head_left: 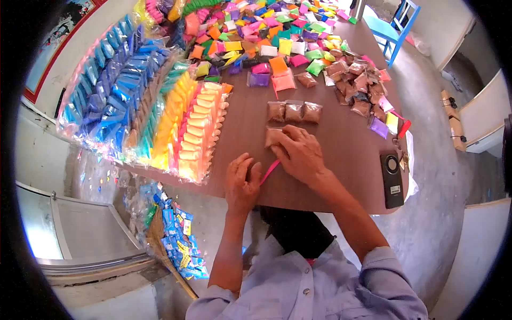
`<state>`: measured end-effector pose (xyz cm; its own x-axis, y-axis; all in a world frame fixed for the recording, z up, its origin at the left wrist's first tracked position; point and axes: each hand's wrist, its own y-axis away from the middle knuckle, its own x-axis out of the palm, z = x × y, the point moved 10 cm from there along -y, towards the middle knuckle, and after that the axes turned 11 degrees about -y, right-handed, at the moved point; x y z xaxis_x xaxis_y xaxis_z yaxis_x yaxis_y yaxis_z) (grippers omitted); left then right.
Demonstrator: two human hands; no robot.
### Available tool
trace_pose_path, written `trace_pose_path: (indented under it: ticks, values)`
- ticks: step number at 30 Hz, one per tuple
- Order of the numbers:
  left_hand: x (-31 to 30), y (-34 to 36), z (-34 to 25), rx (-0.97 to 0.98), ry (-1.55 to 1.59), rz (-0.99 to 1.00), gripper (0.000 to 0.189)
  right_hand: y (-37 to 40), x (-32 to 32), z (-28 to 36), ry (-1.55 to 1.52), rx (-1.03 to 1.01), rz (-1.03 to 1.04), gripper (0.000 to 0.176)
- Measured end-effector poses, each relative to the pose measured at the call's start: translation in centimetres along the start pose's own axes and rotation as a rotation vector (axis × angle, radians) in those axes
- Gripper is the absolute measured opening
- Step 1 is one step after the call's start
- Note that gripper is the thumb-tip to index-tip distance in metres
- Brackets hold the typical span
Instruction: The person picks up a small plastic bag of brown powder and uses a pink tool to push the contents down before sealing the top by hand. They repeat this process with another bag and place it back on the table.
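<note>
At the brown table's near edge, the left hand (244,180) is half-open beside one pink strip (271,172); the right hand (302,153), fingers bent, touches one brown packet (272,137), grip unclear. Farther in lie three matching packets (294,111). Beyond the table (242,114), one blue chair (391,33).

Head camera: your one view, worn on your head, looking forward and down.
Shirt (306,285): your own chest fills 6 o'clock, seen steeply from above, so the lens sits over it.
Table (242,114): its top runs from the middle out to 12 o'clock, tilting away from you.
Hands: your left hand (242,181) and right hand (300,154) lie near the centre, close to the lens.
Chair (386,33): farther off, between 1 and 2 o'clock.
Wall picture (56,45): slanting at the edge, 10 o'clock.
Lens: very wide, bending your room's straight lines inside dark rounded corners.
</note>
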<state>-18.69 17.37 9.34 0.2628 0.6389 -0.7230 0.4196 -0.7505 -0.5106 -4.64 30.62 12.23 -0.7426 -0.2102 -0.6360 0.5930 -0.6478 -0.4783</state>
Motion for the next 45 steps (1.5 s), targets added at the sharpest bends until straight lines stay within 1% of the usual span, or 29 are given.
trace_pose_path:
  ticks: [3,7,9,10,12,13,15,16,18,19,21,22,24,25,27,29,31,32,33,34,36,38,40,43,45]
  values:
    - [-0.2,-0.2,-0.2,0.001,-0.014,0.002,0.023,-0.6,1.4,-0.2,0.064,0.028,0.017,0.021]
    - [-0.2,-0.1,0.1,0.035,0.031,-0.022,0.020,0.2,1.6,-0.8,0.019,0.004,-0.067,0.019]
    - [-0.6,-0.9,0.2,0.003,0.108,-0.034,0.022,0.7,0.4,-0.9,-0.186,0.042,-0.163,0.017]
    - [-0.8,-1.2,-0.4,0.011,0.112,-0.033,0.022,1.0,-0.2,-0.4,-0.181,0.043,-0.171,0.017]
    - [-1.0,-1.4,0.0,-0.182,0.261,0.038,0.030,2.2,-2.5,1.7,-0.236,-0.012,-0.249,0.017]
    - [-1.7,-1.6,-1.0,-0.177,0.266,0.038,0.030,3.0,-3.0,2.6,-0.230,-0.013,-0.252,0.017]
    - [0.0,-1.4,-1.9,-0.362,0.566,0.251,0.032,4.8,-4.1,5.8,-0.367,-0.180,-0.250,0.021]
    - [-0.1,-1.3,-2.8,-0.352,0.570,0.256,0.032,5.8,-4.4,6.5,-0.359,-0.179,-0.258,0.021]
    - [1.4,0.6,-3.9,-0.458,0.684,0.403,0.031,7.7,-5.1,7.4,-0.387,-0.149,-0.287,0.021]
    - [1.6,1.2,-4.5,-0.448,0.687,0.411,0.031,8.8,-5.4,7.6,-0.379,-0.147,-0.297,0.021]
    - [1.4,2.4,-5.0,-0.453,0.715,0.347,0.028,10.9,-5.4,3.9,-0.743,0.216,-0.398,0.021]
    - [1.7,3.0,-5.8,-0.450,0.715,0.352,0.028,11.5,-5.6,3.3,-0.741,0.218,-0.403,0.021]
    - [1.5,3.1,-8.4,-0.338,0.781,0.302,0.026,13.1,-2.7,-1.0,-0.918,0.567,-0.269,0.021]
    - [1.9,3.4,-9.1,-0.331,0.780,0.305,0.026,13.3,-2.9,-1.7,-0.918,0.565,-0.276,0.021]
    - [2.7,3.6,-10.8,-0.184,0.543,0.322,0.022,13.5,-3.1,-2.5,-0.915,0.533,-0.278,0.024]
    - [3.8,3.7,-11.4,-0.163,0.496,0.326,0.023,13.9,-3.8,-3.5,-0.921,0.521,-0.321,0.023]
    - [4.4,3.7,-12.5,-0.106,0.329,0.308,0.025,14.3,-4.3,-4.6,-0.928,0.519,-0.368,0.023]
    - [4.7,3.8,-12.8,-0.106,0.327,0.315,0.025,14.3,-5.5,-4.7,-0.869,0.429,-0.455,0.022]
    - [4.9,3.9,-13.0,-0.129,0.415,0.311,0.026,14.4,-6.7,-4.7,-0.809,0.339,-0.537,0.022]
    - [5.0,3.8,-13.1,-0.153,0.502,0.304,0.028,14.5,-6.9,-5.3,-0.812,0.345,-0.538,0.022]
    - [5.4,3.4,-13.2,-0.168,0.514,0.299,0.028,14.7,-7.4,-6.5,-0.741,0.410,-0.526,0.019]
    - [5.7,3.0,-12.8,-0.182,0.525,0.291,0.029,14.7,-7.5,-6.0,-0.728,0.416,-0.491,0.019]
    - [7.2,3.0,-12.1,-0.193,0.570,0.383,0.028,14.5,-7.4,-5.6,-0.712,0.420,-0.454,0.019]
    - [8.0,3.1,-11.5,-0.223,0.639,0.420,0.027,13.8,-7.9,-4.7,-0.641,0.385,-0.456,0.019]
    - [7.5,3.0,-11.9,-0.209,0.590,0.393,0.027,13.5,-8.3,-4.1,-0.551,0.410,-0.445,0.020]
